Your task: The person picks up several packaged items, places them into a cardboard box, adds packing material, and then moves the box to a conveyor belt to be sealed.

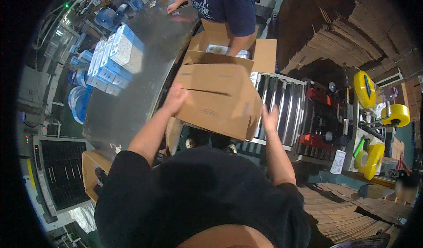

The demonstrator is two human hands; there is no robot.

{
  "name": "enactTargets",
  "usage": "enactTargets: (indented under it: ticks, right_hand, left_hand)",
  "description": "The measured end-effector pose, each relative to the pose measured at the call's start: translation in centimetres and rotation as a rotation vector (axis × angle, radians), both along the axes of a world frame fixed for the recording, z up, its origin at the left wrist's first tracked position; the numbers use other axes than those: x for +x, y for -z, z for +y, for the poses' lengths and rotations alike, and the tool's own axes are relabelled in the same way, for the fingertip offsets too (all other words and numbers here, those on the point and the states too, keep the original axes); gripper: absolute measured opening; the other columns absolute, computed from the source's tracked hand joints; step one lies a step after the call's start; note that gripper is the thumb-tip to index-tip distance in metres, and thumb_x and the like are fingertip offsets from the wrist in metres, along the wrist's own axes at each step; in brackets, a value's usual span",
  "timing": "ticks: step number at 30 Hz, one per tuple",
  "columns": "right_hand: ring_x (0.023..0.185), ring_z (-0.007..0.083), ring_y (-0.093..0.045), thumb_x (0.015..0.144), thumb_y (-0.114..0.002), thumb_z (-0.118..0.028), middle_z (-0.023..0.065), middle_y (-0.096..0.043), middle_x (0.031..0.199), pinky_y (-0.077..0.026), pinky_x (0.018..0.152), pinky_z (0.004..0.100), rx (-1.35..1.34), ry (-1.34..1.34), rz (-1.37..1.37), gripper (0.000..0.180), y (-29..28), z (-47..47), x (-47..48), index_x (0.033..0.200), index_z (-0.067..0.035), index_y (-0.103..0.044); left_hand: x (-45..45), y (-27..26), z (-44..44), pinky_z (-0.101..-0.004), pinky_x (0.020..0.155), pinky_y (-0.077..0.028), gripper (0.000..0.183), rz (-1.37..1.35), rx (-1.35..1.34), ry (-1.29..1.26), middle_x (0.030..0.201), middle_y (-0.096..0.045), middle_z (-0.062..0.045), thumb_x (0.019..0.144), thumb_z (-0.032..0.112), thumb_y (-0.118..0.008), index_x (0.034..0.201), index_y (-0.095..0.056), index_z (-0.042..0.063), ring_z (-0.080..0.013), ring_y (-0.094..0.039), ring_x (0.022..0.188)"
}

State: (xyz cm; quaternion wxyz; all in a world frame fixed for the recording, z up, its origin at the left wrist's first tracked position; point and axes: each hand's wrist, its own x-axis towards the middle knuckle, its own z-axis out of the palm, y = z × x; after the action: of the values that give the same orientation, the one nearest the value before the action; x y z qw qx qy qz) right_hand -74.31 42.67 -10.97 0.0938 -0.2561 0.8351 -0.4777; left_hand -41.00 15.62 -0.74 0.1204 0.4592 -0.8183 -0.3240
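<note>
A closed brown cardboard box (214, 99) is before me, turned at an angle, with a dark seam across its upper face. My left hand (175, 99) lies against its left edge, the fingers over the cardboard. At the right edge is my right hand (271, 117), fingers apart and palm toward the box; whether it touches is hard to tell. Just beyond stands an open cardboard box (222, 57) holding packages. A co-worker (224, 6) in a dark T-shirt reaches one arm into it.
To the left, a dark worktable (132, 116) bears a stack of blue and white cartons (115, 58). A roller conveyor (281, 106) runs right to a machine with red parts (319, 142). Yellow tape rolls (365, 89) hang further right. Flattened cardboard (350, 211) is piled at lower right.
</note>
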Motion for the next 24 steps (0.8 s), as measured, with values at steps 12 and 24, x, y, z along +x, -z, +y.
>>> enactTargets:
  ticks: [12,24]
  right_hand:
    - [0.101,0.0186,-0.061,0.086,-0.065,-0.009,0.0073,-0.061,0.113,-0.052,0.086,0.0317,-0.522,-0.247,-0.754,0.039,-11.7,6.6,1.2,0.121,-0.007,-0.05]
    - [0.129,0.0406,-0.042,0.089,-0.063,-0.035,0.0189,-0.029,0.149,-0.028,0.105,0.0644,0.702,-0.241,0.399,0.047,-16.4,-11.5,13.7,0.134,-0.035,-0.05]
  left_hand:
    - [4.0,3.7,-3.4,-0.0383,0.112,-0.027,0.079,0.857,1.114,-0.279,0.153,-0.03,-0.009,0.092,0.062,-0.043,0.146,-0.031,0.006,-0.0216,-0.028,0.139]
    - [7.2,2.6,-6.0,-0.041,0.112,-0.028,0.094,0.174,0.18,0.044,0.143,-0.035,-0.029,0.083,0.061,-0.058,0.146,-0.024,0.0,-0.0392,-0.032,0.136]
